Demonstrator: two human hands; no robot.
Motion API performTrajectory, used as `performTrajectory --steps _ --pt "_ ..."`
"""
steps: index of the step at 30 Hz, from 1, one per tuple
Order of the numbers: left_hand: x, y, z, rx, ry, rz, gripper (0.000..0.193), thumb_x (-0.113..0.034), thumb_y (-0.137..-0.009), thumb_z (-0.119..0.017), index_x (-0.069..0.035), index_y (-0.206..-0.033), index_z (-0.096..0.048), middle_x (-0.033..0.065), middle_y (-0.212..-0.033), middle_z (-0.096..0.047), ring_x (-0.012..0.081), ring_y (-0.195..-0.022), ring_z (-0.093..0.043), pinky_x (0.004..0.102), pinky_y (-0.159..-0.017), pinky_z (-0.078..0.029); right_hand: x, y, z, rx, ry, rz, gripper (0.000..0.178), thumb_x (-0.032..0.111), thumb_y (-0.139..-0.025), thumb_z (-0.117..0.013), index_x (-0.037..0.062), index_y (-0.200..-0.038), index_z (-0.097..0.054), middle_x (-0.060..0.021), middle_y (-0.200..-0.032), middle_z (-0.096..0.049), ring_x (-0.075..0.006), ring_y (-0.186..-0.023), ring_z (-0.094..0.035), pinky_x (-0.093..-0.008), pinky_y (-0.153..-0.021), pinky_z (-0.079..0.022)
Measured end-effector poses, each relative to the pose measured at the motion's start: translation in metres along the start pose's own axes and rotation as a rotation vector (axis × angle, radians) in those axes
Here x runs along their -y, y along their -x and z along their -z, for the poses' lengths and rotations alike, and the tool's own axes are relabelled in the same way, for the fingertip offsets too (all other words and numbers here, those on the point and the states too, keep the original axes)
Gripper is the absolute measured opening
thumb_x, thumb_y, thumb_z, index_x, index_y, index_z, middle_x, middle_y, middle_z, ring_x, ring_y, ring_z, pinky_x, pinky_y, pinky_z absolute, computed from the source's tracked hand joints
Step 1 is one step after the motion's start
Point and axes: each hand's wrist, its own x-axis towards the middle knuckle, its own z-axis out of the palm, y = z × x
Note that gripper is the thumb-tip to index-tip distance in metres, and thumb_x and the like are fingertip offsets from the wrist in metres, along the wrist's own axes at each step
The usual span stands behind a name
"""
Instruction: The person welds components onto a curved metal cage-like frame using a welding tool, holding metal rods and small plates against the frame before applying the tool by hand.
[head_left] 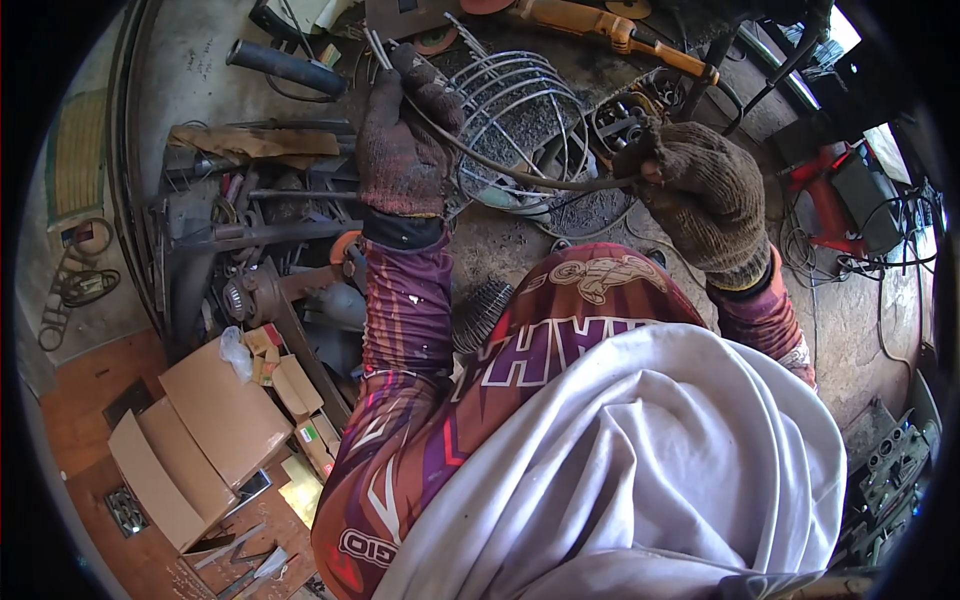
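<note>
Both of my hands wear dirty brown knit gloves. My left hand (408, 150) is closed around thin metal rods whose ends stick up above the fingers. A thin, dark, curved rod (520, 178) bows from that hand across to my right hand (705, 190), whose fingers are pinched around its other end. Just beyond the rod is a cage of bent silver wire (515, 90), with several curved bars crossed by straight ones. Whether the cage is joined to the rods in my left hand, I cannot tell.
An orange power tool (600, 32) lies at the far side. Metal scrap and tools (250, 215) crowd the left, above an open cardboard box (215, 425). A container of small metal parts (632, 115) stands near my right hand. Red equipment with cables (835, 195) sits further right.
</note>
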Motion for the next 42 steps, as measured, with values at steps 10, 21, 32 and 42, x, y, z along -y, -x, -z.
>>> performTrajectory --steps 10,21,32,42 --pt "-0.004 0.001 0.006 0.415 0.388 0.199 0.038 -0.027 -0.105 -0.05 -0.005 -0.135 -0.057 -0.0017 -0.089 -0.061 0.0099 -0.077 -0.058 0.0314 -0.076 -0.047 -0.024 0.013 -0.01 -0.219 -0.62 -0.474 0.019 0.013 -0.101 -0.063 0.0056 -0.119 -0.062 -0.0085 -0.107 -0.069 -0.0183 -0.092 -0.069 -0.0295 -0.078 -0.056" --pt "0.001 -0.008 -0.019 0.405 0.595 0.239 0.024 -0.026 -0.102 -0.054 -0.008 -0.106 -0.068 -0.0006 -0.087 -0.071 0.0129 -0.082 -0.07 0.0389 -0.082 -0.057 -0.068 0.034 -0.04 -0.362 -1.267 -0.753 0.02 0.017 -0.102 -0.061 0.0083 -0.12 -0.062 -0.0016 -0.097 -0.064 -0.0155 -0.085 -0.062 -0.0349 -0.075 -0.052" --pt "0.01 -0.01 0.004 0.133 0.559 0.308 0.008 -0.018 -0.097 -0.062 -0.014 -0.09 -0.063 -0.0044 -0.081 -0.068 0.0097 -0.077 -0.069 0.0297 -0.073 -0.059 -0.039 0.018 -0.028 -0.422 -1.448 -0.542 0.019 0.018 -0.102 -0.061 0.0128 -0.119 -0.064 -0.0036 -0.101 -0.068 -0.019 -0.086 -0.062 -0.0378 -0.076 -0.049" --pt "0.023 -0.001 -0.008 0.21 0.583 0.408 0.017 -0.029 -0.099 -0.062 -0.012 -0.099 -0.065 -0.0032 -0.083 -0.069 0.0105 -0.079 -0.069 0.0313 -0.076 -0.057 -0.04 -0.005 -0.009 -0.445 -1.367 -0.343 0.021 0.019 -0.102 -0.06 0.0095 -0.12 -0.065 -0.0064 -0.097 -0.068 -0.0202 -0.084 -0.063 -0.0375 -0.073 -0.053"
